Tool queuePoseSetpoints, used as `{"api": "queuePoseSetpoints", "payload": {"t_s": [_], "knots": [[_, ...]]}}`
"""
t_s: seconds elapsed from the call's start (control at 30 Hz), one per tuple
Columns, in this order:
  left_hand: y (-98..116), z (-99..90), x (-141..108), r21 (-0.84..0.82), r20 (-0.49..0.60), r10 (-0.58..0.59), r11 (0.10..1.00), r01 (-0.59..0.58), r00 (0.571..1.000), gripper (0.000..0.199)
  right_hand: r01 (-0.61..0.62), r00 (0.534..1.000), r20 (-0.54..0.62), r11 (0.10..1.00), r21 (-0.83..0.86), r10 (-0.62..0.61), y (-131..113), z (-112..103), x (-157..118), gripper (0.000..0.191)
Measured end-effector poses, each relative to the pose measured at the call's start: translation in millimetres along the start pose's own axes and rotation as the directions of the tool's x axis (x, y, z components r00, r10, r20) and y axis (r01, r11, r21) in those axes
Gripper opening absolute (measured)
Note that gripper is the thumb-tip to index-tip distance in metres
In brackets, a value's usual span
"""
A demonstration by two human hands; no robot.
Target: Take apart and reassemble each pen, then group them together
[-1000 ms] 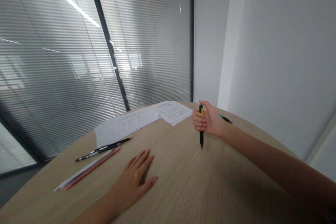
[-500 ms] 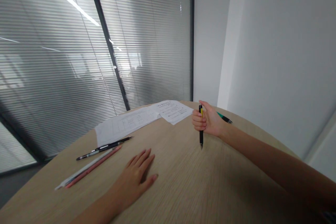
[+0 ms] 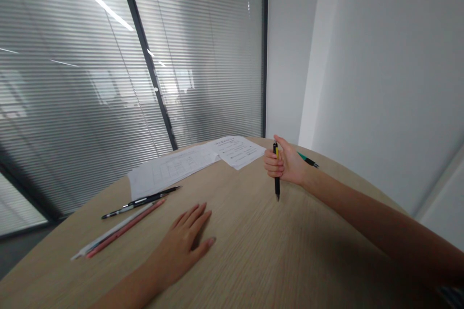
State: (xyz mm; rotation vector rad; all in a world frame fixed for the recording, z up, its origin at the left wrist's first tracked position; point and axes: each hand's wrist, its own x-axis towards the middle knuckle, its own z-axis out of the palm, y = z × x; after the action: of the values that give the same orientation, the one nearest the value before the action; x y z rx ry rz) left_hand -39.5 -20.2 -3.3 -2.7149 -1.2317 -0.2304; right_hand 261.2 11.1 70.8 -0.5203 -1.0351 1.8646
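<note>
My right hand (image 3: 284, 161) is wrapped round a black pen with a yellow part (image 3: 277, 186), held upright with its tip down and the thumb at its top end. Whether the tip touches the wood is hard to tell. My left hand (image 3: 184, 239) lies flat on the wooden table (image 3: 239, 231), fingers spread, holding nothing. Left of it are a pink pen (image 3: 125, 230) and a white pen (image 3: 108, 234), side by side. Dark pens (image 3: 143, 201) lie just beyond them, near the papers. Behind my right hand a green and black pen (image 3: 309, 160) is partly hidden.
Printed sheets of paper (image 3: 170, 169) lie along the table's far edge, with another sheet (image 3: 239, 152) overlapping them at the right. Behind the table stand a glass partition with blinds (image 3: 217, 58) and a pale wall (image 3: 380, 82).
The view has shifted slightly, so everything sits a little differently in the picture. My right hand still grips the pen, and my left hand still lies flat.
</note>
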Motion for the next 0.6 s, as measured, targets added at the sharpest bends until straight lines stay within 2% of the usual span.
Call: {"api": "queuePoseSetpoints", "payload": {"t_s": [0.2, 0.3, 0.47, 0.6], "knots": [[0.6, -0.9, 0.8, -0.018, 0.0, 0.001, 1.0, -0.001, 1.0, 0.053, 0.066, 0.995, -0.079, 0.997, 0.046, -0.062, -0.2, -9.6, 2.1, 0.049], [0.2, -0.6, 0.8, -0.026, -0.02, 0.008, 1.0, -0.009, 1.0, 0.051, 0.051, 0.995, -0.093, 0.998, 0.044, -0.046, 0.3, -12.2, 3.1, 0.048], [0.0, -1.0, 0.5, -0.023, -0.003, 0.006, 1.0, -0.006, 1.0, 0.053, -0.01, 0.997, -0.073, 0.999, 0.031, 0.013, 0.8, -11.8, 4.0, 0.05], [0.6, -1.8, 0.5, -0.008, 0.019, 0.005, 1.0, -0.005, 1.0, 0.054, -0.014, 0.998, -0.059, 1.0, 0.018, 0.015, 0.0, -12.6, 4.1, 0.05]]}}
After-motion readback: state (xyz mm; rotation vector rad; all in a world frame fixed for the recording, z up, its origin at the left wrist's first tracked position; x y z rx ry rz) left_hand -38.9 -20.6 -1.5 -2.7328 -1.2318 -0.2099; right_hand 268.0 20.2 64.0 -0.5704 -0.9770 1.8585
